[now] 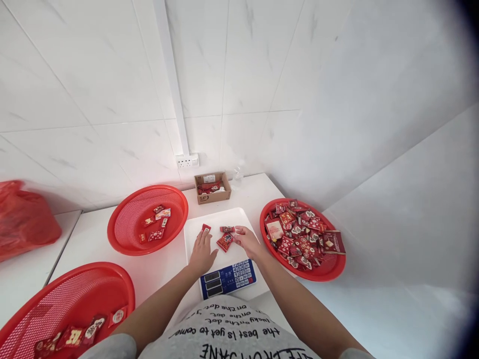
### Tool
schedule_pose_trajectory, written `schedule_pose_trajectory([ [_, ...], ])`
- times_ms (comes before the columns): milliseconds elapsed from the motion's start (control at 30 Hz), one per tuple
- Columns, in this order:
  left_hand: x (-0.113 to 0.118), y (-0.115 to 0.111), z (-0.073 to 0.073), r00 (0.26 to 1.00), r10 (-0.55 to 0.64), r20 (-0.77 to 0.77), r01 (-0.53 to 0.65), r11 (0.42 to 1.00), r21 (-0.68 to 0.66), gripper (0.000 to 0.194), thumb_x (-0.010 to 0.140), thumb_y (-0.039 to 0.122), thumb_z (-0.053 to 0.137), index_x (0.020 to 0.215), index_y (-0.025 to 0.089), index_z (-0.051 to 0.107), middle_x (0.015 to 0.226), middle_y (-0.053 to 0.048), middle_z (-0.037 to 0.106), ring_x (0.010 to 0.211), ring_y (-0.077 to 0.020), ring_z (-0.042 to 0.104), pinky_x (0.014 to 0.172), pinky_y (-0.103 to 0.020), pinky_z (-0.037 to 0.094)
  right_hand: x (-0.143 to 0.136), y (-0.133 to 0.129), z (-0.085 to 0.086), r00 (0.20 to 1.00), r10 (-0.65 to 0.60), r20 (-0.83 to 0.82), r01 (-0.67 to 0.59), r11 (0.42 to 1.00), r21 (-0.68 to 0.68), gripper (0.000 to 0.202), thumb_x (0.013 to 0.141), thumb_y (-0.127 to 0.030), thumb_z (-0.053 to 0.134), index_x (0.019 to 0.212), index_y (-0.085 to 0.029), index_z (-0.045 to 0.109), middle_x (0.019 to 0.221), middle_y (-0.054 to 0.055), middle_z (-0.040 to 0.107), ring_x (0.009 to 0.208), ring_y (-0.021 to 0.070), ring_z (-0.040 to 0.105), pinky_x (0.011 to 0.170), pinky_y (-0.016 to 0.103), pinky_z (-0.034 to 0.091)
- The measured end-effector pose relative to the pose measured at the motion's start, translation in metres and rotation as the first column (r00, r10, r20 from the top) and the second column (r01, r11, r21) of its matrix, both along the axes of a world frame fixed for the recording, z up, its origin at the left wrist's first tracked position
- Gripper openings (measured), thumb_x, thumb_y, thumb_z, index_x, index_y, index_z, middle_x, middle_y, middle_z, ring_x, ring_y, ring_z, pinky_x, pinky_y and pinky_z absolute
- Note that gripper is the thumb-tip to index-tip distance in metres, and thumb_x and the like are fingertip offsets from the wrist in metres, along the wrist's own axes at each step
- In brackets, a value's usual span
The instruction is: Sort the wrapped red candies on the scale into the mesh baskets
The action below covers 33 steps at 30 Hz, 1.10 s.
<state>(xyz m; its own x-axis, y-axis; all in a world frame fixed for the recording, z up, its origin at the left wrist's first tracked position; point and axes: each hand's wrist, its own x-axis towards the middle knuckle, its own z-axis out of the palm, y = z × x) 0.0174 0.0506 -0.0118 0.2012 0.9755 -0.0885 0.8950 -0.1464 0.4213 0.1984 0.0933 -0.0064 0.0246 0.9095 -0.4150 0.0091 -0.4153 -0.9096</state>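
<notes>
In the head view, three red packets (225, 242) lie on the scale (239, 215): the left hand (202, 253) reaches one, the right hand (247, 243) touches the other two, and I cannot tell whether either grip is closed on any. Handling looks unfinished: the basket (339, 271) right of the scale is heaped, while the two baskets (116, 242) left of it hold only a few packets each.
</notes>
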Motion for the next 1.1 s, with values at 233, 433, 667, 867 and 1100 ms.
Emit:
schedule_pose_trajectory([
  [233, -0.006, 0.017, -0.001, 1.000, -0.001, -0.011, -0.001, 0.992, -0.125, 0.062, 0.079, 0.036, 0.049, 0.134, 0.014, 0.032, 0.147, -0.015, 0.022, 0.136, -0.0317, 0.010, 0.106, -0.049, 0.020, -0.001, -0.009, -0.003, 0.934, 0.200, 0.294, -0.222, 0.974, 0.042, 0.043, 0.068, -0.015, 0.054, 0.110, -0.021, 0.058, 0.118, 0.007, 0.055, 0.095, 0.0185, 0.058, 0.079, 0.031, 0.049],
  [433, 0.000, 0.007, -0.001, 0.989, -0.147, 0.013, 0.147, 0.976, -0.161, 0.060, 0.077, 0.037, 0.052, 0.132, 0.017, 0.037, 0.146, -0.012, 0.026, 0.135, -0.0306, 0.013, 0.107, -0.048, 0.018, -0.011, -0.017, -0.007, 0.765, 0.364, 0.532, -0.511, 0.845, 0.157, 0.034, 0.065, -0.008, 0.053, 0.095, -0.016, 0.067, 0.109, 0.008, 0.061, 0.104, 0.0202, 0.054, 0.096, 0.031, 0.038],
  [667, -0.003, -0.012, 0.001, 0.986, -0.165, -0.019, 0.161, 0.979, -0.126, 0.059, 0.078, 0.031, 0.053, 0.133, 0.028, 0.034, 0.149, -0.008, 0.018, 0.136, -0.0294, 0.009, 0.107, -0.050, 0.016, -0.007, 0.003, -0.002, 0.788, 0.208, 0.580, -0.402, 0.886, 0.230, 0.048, 0.070, -0.007, 0.045, 0.117, -0.015, 0.055, 0.125, 0.010, 0.050, 0.117, 0.0183, 0.045, 0.102, 0.032, 0.032],
  [867, -0.009, -0.019, 0.004, 0.989, -0.148, 0.006, 0.148, 0.983, -0.105, 0.057, 0.079, 0.032, 0.052, 0.133, 0.027, 0.035, 0.149, -0.010, 0.018, 0.136, -0.0301, 0.009, 0.106, -0.051, 0.018, -0.008, 0.010, -0.007, 0.778, 0.329, 0.536, -0.492, 0.849, 0.193, 0.045, 0.067, -0.003, 0.048, 0.107, -0.018, 0.062, 0.119, 0.008, 0.057, 0.114, 0.0206, 0.049, 0.101, 0.034, 0.033],
  [1100, -0.019, -0.028, 0.003, 0.995, -0.096, 0.026, 0.098, 0.991, -0.091, 0.059, 0.079, 0.034, 0.053, 0.134, 0.023, 0.035, 0.147, -0.012, 0.022, 0.136, -0.0301, 0.011, 0.106, -0.050, 0.020, -0.014, 0.000, 0.006, 0.910, 0.298, 0.289, -0.342, 0.933, 0.115, 0.043, 0.067, -0.010, 0.053, 0.107, -0.021, 0.060, 0.117, 0.004, 0.059, 0.108, 0.0194, 0.053, 0.093, 0.032, 0.039],
])
